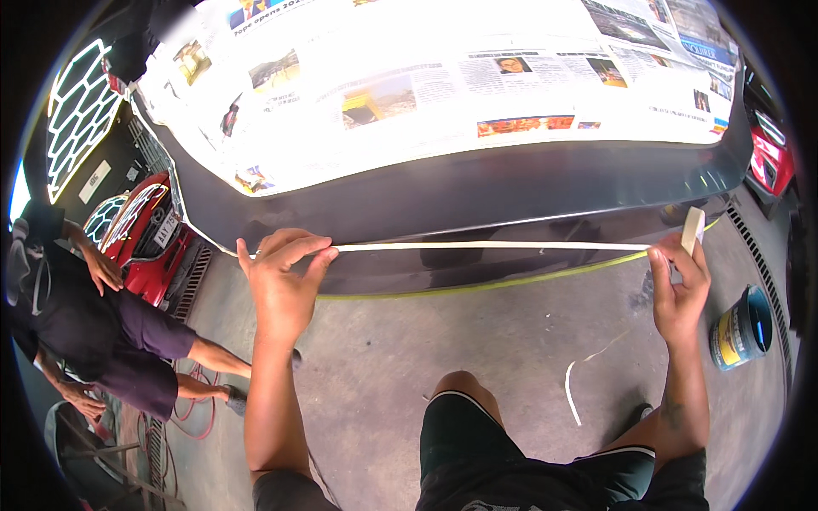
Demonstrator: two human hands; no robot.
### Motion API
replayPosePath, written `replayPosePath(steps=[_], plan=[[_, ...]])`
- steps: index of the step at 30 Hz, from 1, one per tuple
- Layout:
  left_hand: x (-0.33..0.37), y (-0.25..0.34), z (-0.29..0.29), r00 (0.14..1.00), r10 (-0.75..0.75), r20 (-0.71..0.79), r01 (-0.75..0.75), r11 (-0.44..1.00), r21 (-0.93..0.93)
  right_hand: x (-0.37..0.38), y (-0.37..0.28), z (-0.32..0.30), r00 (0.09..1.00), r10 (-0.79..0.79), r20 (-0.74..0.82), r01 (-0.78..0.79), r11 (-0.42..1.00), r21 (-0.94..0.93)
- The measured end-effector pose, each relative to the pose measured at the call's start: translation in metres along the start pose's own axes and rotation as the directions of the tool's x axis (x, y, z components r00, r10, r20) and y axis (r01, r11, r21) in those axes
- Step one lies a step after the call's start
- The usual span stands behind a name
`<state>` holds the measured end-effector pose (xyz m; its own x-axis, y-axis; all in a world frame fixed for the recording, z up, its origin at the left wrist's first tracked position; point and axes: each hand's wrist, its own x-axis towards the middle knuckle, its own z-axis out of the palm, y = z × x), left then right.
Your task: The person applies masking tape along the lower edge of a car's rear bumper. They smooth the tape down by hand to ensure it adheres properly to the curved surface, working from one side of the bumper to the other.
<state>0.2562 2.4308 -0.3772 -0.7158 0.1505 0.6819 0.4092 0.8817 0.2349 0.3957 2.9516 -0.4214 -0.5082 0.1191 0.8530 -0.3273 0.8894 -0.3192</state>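
A narrow strip of cream masking tape (486, 244) is stretched nearly level in front of a dark grey car panel (511, 183). My left hand (285, 285) pinches the strip between thumb and fingertip near the panel's left corner. At the other end, my right hand (679, 289) grips the masking tape roll (694, 228), which stands up above the fingers. Whether the strip touches the panel all along I cannot tell. Newspaper sheets (426, 85) cover the panel's upper surface. A yellow-green tape line (511, 279) follows its lower edge.
Another person (111, 332) stands at the left beside a red car (153, 243). A blue bucket (741, 332) is on the floor at the right, with another red vehicle (771, 157) beyond. A loose tape scrap (571, 392) and a red hose (204, 417) lie on the concrete.
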Motion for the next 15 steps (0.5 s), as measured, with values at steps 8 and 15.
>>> replayPosePath(steps=[8,15], plan=[[0.000,0.016,-0.001,1.000,0.000,-0.016,0.000,1.000,0.004,0.022,0.015,0.029,0.994,0.105,0.001,-0.105,0.994,-0.043],[-0.002,0.006,0.008,0.996,0.048,-0.074,-0.046,0.999,0.025,0.028,0.016,0.032,0.989,0.149,0.020,-0.147,0.986,-0.083]])
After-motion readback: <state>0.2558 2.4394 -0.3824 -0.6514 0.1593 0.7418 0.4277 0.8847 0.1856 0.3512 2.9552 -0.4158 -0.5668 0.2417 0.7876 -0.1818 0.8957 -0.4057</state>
